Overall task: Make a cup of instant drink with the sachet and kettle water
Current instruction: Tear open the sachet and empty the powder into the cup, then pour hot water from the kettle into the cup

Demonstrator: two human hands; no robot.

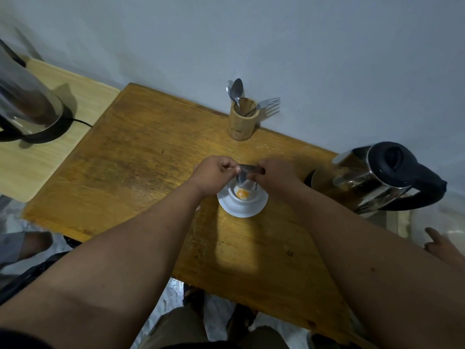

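Note:
My left hand [214, 176] and my right hand [274, 173] both pinch a small silvery sachet [245, 173], held just above a white cup [247, 197]. Orange powder [242, 193] lies in the bottom of the cup. The cup stands on a white saucer [261, 206] near the middle of the wooden table [141, 157]. A steel kettle with a black lid and handle [385, 177] stands at the table's right edge, close to my right forearm.
A bamboo holder with spoons and a fork [242, 117] stands at the back against the wall. A second steel kettle on a black base [27, 107] sits on a pale side table at left. Another person's hand [442, 245] shows at right, and feet below.

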